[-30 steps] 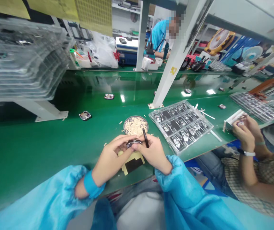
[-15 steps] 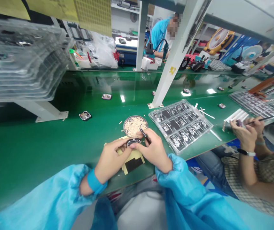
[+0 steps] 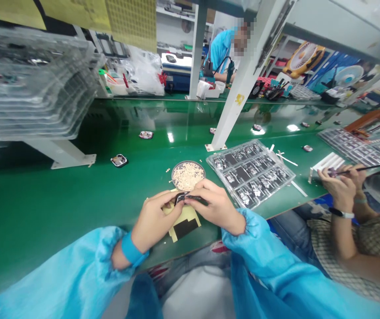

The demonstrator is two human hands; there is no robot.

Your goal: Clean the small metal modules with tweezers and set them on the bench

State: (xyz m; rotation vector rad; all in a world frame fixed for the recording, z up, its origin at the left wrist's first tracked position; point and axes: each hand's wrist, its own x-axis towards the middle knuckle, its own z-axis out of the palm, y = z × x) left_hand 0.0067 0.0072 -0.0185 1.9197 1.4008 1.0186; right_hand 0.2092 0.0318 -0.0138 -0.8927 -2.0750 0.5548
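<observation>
My left hand (image 3: 155, 217) is closed on a small black smartwatch case (image 3: 178, 198), holding it by its left side. From the other side, my right hand (image 3: 215, 204) grips black tweezers (image 3: 199, 200), whose tip end points left at the case. The right fingers cover part of the case, so its inside is mostly hidden. Below both hands lies a yellow sheet (image 3: 176, 217) with a black patch on the green bench. Just beyond them stands a round dish (image 3: 188, 175) filled with small pale and dark bits.
Right of the dish lies a clear tray (image 3: 251, 173) of small parts. Other watch cases (image 3: 119, 160) are spread along the green bench (image 3: 44, 199). A white post (image 3: 233, 97) rises behind the tray. Stacked clear trays (image 3: 30, 88) stand left. A co-worker's hands (image 3: 341, 181) work at right.
My right hand has tipped the tweezers from upright to nearly flat and brought them across the case. My left hand keeps the case in about the same place.
</observation>
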